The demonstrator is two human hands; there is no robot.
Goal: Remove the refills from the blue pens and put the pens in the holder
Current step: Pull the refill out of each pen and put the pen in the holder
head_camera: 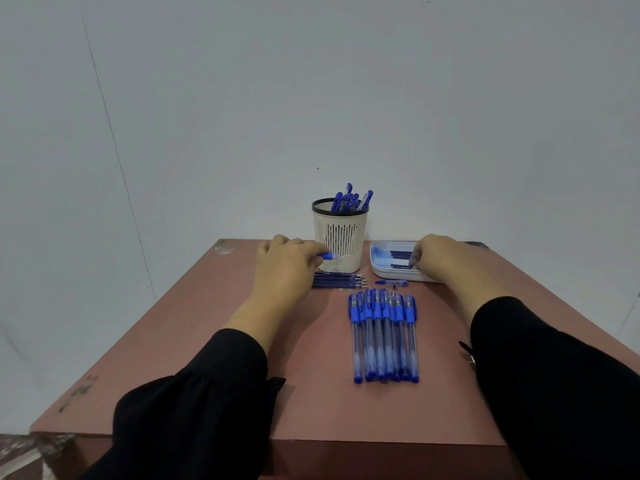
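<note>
A cream slotted holder (340,240) with a black rim stands at the table's far side with several blue pens (350,199) upright in it. My left hand (287,268) grips a blue pen part (329,255) just left of the holder. Over the white tray (384,271), my right hand (446,263) pinches a dark refill (401,266) lying inside. Several refills (337,281) lie on the table in front of the holder. A row of several capped blue pens (382,336) lies mid-table. A small blue pen piece (391,283) rests beside the tray.
The brown table (207,375) ends at a front edge near me and drops off on the left. A plain pale wall (311,98) stands right behind the holder. My black sleeves cover both forearms.
</note>
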